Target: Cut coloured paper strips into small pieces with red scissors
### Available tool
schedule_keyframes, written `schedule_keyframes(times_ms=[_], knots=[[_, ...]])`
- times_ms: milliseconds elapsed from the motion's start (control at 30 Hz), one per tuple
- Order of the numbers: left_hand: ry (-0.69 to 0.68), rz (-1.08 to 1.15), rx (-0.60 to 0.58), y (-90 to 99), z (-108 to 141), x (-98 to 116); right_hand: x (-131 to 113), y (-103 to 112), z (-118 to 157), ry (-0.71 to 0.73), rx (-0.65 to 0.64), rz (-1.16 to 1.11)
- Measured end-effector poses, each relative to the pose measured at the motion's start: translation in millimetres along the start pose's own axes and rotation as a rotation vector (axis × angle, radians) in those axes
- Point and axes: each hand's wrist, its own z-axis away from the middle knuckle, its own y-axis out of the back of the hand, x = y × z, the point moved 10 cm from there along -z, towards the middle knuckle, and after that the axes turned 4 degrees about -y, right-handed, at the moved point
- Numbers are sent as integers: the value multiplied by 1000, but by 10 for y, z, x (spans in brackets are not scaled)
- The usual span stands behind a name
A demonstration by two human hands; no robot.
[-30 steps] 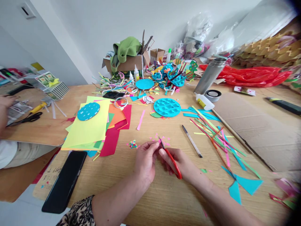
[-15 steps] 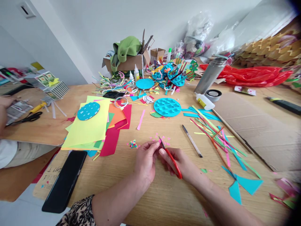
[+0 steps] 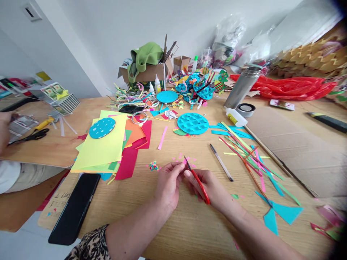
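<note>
Scissors (image 3: 200,186) with red handles sit in your right hand (image 3: 214,187), the fingers closed round the handles, so the blades point away from you and slant toward the fingertips of your left hand (image 3: 167,187). There, thumb and forefinger pinch together close beside the blades, which looks like a way to steady something small; whether they have hold of a scrap, you cannot tell from this view. How far the blades are parted is too fine to tell. Both hands are low over the worktop (image 3: 130,213), with pink bits (image 3: 193,165) scattered just beyond the blade tips, likely so that small pieces land close by. A little multicoloured pile (image 3: 153,166) lies left of them, gathered tightly, perhaps to prevent its pieces from straying. Your pink strip (image 3: 162,138) lies apart beyond that pile, and the pen (image 3: 221,162) rests to the right, both seemingly out of the scissors' way. Farther off, the textured blue oval (image 3: 193,123) lies flat, while the flecked blue oval (image 3: 102,128) rests on a yellow sheet (image 3: 100,151), whose plain surface probably makes it easy to spot.
</note>
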Motion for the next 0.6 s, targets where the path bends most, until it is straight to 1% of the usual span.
schedule_keyframes(times_ms=[200,333,433,600], knots=[[-27,-25,-27,-8,-23,26,53,11,-27,7,8,-16],[-6,-62,-72,-19,-78,45,93,10,-30,-49,-12,-69],[48,-121,-129,-36,-136,78,78,4,-1,-108,-47,-98],[132,-248,-260,-67,-211,183,-35,-33,62,-114,-135,-110]])
